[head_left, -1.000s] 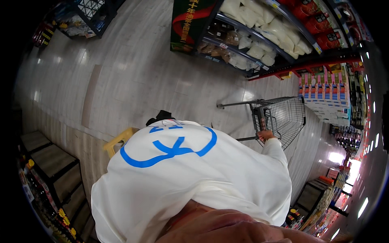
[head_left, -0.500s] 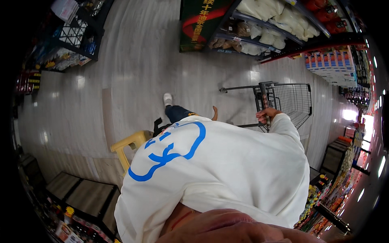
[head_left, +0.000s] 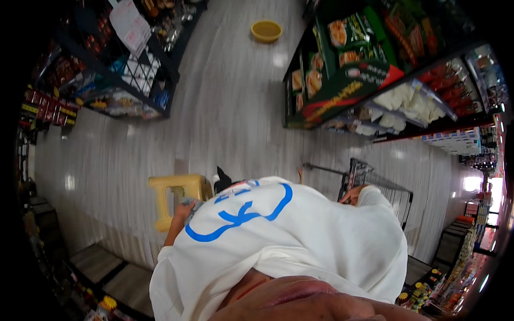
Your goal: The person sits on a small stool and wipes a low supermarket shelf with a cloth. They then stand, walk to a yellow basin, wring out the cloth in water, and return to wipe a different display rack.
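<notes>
Grey wood-look floor [head_left: 241, 107] runs right across the scene, catching shiny patches of light! Up at the far end a round yellow basin [head_left: 266, 32] sits on it, well apart from everything. To the right, a shopping cart [head_left: 367, 174] stands on those boards, and to the left there's a pale yellow stool [head_left: 199, 188], though whether its feet meet the floor is hard to tell. Upper right, a dark green display stand [head_left: 324, 102] rises from the floor, green packs [head_left: 342, 31] stacked in it; just beside, shelves carry plump white bags [head_left: 409, 102] and red packs [head_left: 447, 80]. Upper left, a dark rack [head_left: 172, 69] stands on the floor, loaded with packaged goods.
</notes>
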Motion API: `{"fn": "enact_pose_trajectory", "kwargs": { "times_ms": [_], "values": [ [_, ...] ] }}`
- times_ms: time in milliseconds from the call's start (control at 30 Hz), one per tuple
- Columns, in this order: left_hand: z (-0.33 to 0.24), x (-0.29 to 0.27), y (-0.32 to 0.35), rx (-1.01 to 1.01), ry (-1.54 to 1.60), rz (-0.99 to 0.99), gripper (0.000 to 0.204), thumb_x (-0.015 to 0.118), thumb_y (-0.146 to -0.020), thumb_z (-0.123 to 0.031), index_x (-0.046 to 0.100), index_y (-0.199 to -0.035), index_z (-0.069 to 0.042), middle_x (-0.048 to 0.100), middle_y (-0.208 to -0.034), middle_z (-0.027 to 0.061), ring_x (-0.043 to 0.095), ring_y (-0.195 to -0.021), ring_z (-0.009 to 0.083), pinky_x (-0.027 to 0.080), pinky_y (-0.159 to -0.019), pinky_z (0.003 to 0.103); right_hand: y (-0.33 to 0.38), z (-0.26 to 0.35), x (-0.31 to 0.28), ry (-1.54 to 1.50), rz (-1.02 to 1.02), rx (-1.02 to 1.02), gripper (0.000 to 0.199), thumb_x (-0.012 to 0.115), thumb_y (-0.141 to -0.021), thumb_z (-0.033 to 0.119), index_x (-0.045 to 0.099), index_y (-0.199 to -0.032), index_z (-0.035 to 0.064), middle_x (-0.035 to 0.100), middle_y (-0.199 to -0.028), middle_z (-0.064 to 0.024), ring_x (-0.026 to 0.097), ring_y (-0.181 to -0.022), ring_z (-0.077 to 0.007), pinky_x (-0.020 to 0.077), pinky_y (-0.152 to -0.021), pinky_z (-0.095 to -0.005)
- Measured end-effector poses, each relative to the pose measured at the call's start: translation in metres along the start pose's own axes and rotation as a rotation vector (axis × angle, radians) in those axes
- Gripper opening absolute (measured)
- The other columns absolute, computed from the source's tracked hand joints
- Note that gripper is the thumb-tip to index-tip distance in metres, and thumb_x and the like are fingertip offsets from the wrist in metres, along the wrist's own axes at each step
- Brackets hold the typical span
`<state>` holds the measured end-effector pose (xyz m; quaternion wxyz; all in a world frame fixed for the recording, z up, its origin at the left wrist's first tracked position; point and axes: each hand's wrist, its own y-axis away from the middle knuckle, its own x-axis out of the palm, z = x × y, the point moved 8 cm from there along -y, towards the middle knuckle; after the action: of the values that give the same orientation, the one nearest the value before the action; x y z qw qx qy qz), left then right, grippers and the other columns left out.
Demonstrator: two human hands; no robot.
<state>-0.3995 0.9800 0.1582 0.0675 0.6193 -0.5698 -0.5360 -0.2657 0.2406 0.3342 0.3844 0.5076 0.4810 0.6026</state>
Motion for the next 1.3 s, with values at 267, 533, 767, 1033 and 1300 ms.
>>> {"fn": "enact_pose_trajectory", "kwargs": {
  "times_ms": [267,533,767,1033,1300],
  "values": [
    [-0.192,-0.154,-0.132,0.073,0.127,0.325,0.059,0.073,-0.069,-0.036,0.059,-0.101,0.012,0.063,-0.098,0.0205,0.061,-0.09,0.0281,0.047,-0.077,0.035,-0.062,0.079,0.133,-0.037,0.017,-0.034,0.038,0.059,-0.08,0.006,0.051,-0.117,0.0019,0.061,-0.104,-0.0096,0.061,-0.088,-0.0205,0.0496,-0.073,-0.0326],
    [-0.344,-0.186,-0.319,0.497,-0.29,0.358,0.06,0.072,-0.066,-0.044,0.062,-0.097,0.007,0.063,-0.098,0.0224,0.061,-0.09,0.0318,0.047,-0.077,0.037,-0.087,0.151,0.223,-0.112,0.033,-0.054,0.039,0.059,-0.08,0.006,0.05,-0.117,0.0024,0.06,-0.104,-0.0098,0.061,-0.09,-0.0206,0.0496,-0.073,-0.0329],
    [-0.508,-0.215,-0.386,0.57,-0.507,0.337,0.057,0.069,-0.068,-0.046,0.064,-0.096,0.004,0.064,-0.096,0.0203,0.061,-0.091,0.0309,0.047,-0.077,0.037,-0.111,0.213,0.25,-0.226,0.06,-0.083,0.039,0.059,-0.079,0.006,0.05,-0.117,0.0027,0.06,-0.105,-0.0099,0.061,-0.091,-0.0207,0.0496,-0.073,-0.0331],
    [-0.644,-0.273,-0.524,0.608,-0.52,0.37,0.052,0.067,-0.071,-0.044,0.064,-0.093,0.004,0.064,-0.095,0.0201,0.061,-0.091,0.031,0.046,-0.078,0.038,-0.115,0.292,0.28,-0.358,0.059,-0.071,0.04,0.059,-0.079,0.006,0.05,-0.118,0.0032,0.06,-0.105,-0.0101,0.061,-0.092,-0.0209,0.0496,-0.073,-0.0334],
    [-0.754,-0.34,-0.661,0.826,-0.585,0.386,0.054,0.067,-0.07,-0.041,0.063,-0.097,0.005,0.062,-0.098,0.0234,0.06,-0.094,0.0362,0.047,-0.077,0.039,-0.128,0.393,0.322,-0.536,0.026,-0.136,0.04,0.059,-0.079,0.005,0.05,-0.118,0.0036,0.06,-0.106,-0.0102,0.061,-0.094,-0.021,0.0496,-0.073,-0.0337]
  ]
}}
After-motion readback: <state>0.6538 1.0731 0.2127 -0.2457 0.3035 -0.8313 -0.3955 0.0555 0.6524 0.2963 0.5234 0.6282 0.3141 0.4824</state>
